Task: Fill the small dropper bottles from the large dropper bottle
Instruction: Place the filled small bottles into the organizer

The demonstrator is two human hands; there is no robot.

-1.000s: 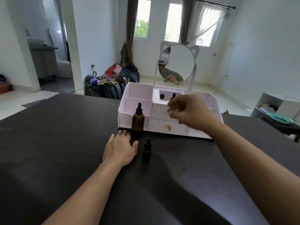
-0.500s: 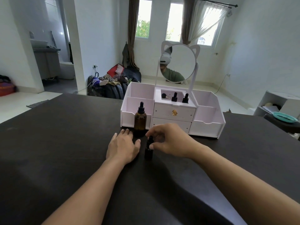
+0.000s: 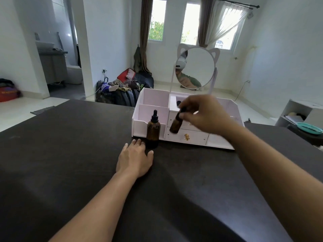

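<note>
The large amber dropper bottle (image 3: 153, 131) with a black cap stands upright on the dark table (image 3: 70, 172), just in front of the white organizer (image 3: 150, 102). My left hand (image 3: 134, 159) lies flat on the table, fingertips close beside that bottle's base. My right hand (image 3: 204, 116) is raised in front of the organizer's drawers and pinches a small dark dropper bottle (image 3: 176, 124) by its cap end, the bottle tilted and hanging in the air. The hand hides most of the organizer's top tray; one dark cap (image 3: 178, 103) shows there.
A round cat-ear mirror (image 3: 196, 69) rises from the organizer's back. Two small drawers with a gold knob (image 3: 186, 136) face me. Bags and clothes (image 3: 122, 91) lie on the floor beyond the table. A shelf with a teal dish (image 3: 309, 128) stands at right.
My right hand dropped from the organizer to the small bottle on the table, gripped it, and has lifted it up toward the organizer. My left hand stayed flat on the table.
</note>
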